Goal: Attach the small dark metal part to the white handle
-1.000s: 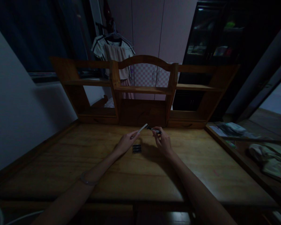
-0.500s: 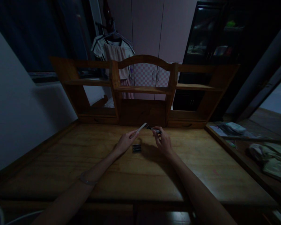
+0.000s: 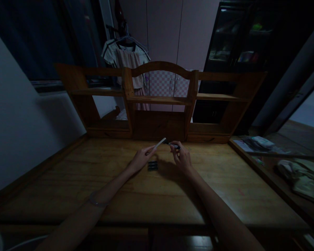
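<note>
In dim light both my hands are raised a little above the wooden desk, near its back. My left hand is closed on a thin pale stick-shaped object that points up and to the right. My right hand pinches a small dark object with a pale part; I cannot make out what it is. The tips of the two objects nearly meet between the hands. A small dark block-shaped item lies on the desk just below and between my hands.
A wooden hutch with open shelves stands along the desk's back edge. Behind it hang clothes on a hanger, before a pale wardrobe. A lower surface at the right carries papers and crumpled cloth. A white wall runs on the left.
Almost nothing differs: both hands keep their hold and place; the pale stick's tip has shifted very slightly toward the right hand's object.
</note>
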Action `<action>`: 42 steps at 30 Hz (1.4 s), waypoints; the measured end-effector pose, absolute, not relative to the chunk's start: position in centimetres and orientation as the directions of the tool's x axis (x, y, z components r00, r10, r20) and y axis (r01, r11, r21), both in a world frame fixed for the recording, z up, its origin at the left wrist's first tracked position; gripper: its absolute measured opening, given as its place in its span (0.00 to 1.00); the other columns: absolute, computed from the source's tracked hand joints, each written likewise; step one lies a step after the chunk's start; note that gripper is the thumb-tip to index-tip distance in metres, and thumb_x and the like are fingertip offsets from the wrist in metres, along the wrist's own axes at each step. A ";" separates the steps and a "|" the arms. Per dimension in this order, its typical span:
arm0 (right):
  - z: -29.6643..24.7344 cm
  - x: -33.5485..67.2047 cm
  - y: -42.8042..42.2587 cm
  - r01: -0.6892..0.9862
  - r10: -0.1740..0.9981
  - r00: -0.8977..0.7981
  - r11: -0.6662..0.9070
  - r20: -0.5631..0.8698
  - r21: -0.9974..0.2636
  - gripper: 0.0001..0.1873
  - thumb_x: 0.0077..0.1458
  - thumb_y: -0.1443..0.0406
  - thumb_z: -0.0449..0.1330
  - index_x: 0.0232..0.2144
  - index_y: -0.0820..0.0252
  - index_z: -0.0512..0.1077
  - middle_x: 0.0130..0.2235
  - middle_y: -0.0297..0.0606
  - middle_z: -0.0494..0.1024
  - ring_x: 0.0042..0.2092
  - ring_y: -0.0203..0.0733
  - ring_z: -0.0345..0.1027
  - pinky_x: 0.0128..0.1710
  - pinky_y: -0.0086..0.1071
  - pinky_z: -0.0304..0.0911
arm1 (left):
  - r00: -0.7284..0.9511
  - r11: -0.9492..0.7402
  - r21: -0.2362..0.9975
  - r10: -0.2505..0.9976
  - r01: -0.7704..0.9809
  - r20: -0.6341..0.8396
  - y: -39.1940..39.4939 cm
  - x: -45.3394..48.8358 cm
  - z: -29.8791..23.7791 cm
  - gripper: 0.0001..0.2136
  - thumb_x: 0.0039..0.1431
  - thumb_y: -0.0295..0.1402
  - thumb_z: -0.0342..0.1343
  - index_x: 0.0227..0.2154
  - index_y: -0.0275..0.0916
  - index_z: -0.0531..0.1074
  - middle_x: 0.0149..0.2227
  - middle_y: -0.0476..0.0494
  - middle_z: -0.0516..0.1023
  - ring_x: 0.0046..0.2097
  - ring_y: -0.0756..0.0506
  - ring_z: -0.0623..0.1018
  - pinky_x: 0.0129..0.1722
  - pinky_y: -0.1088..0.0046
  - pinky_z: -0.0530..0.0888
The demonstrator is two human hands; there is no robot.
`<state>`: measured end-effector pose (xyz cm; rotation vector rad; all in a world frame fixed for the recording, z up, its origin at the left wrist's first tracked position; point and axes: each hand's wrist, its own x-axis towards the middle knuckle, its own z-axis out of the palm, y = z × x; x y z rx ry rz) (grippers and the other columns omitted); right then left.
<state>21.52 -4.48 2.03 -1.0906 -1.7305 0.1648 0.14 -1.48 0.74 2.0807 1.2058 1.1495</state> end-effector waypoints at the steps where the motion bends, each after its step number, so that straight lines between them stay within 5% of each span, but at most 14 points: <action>1: 2.0 21.5 -4.5 0.584 0.725 -0.051 0.579 0.686 -0.569 0.15 0.64 0.57 0.47 0.44 0.58 0.66 0.39 0.41 0.76 0.33 0.39 0.71 0.32 0.29 0.64 | 0.262 -0.497 0.726 0.868 0.476 0.422 -1.5 0.2 0.7 0.21 0.61 0.46 0.48 0.50 0.39 0.72 0.46 0.44 0.78 0.43 0.43 0.77 0.45 0.70 0.72; 24: 2.1 21.5 -4.6 0.579 0.728 -0.038 0.575 0.685 -0.578 0.15 0.64 0.56 0.47 0.44 0.58 0.66 0.39 0.42 0.76 0.32 0.39 0.71 0.30 0.29 0.64 | 0.272 -0.488 0.743 0.873 0.458 0.406 -1.6 0.1 0.8 0.22 0.61 0.46 0.48 0.52 0.40 0.71 0.46 0.44 0.78 0.44 0.43 0.77 0.45 0.70 0.71; 38: 2.1 21.5 -4.7 0.590 0.724 -0.040 0.573 0.689 -0.569 0.15 0.64 0.57 0.47 0.43 0.59 0.67 0.37 0.40 0.76 0.31 0.37 0.71 0.31 0.27 0.63 | 0.279 -0.501 0.714 0.865 0.488 0.417 -1.8 0.2 1.0 0.22 0.61 0.47 0.47 0.51 0.39 0.72 0.40 0.46 0.80 0.36 0.45 0.77 0.39 0.72 0.72; 42: 2.1 21.5 -4.7 0.596 0.717 -0.039 0.576 0.696 -0.559 0.15 0.64 0.57 0.47 0.43 0.60 0.67 0.36 0.40 0.76 0.30 0.37 0.70 0.31 0.27 0.63 | 0.261 -0.487 0.734 0.873 0.473 0.412 -1.4 0.1 0.7 0.22 0.61 0.47 0.47 0.50 0.39 0.72 0.44 0.45 0.79 0.42 0.43 0.77 0.43 0.71 0.71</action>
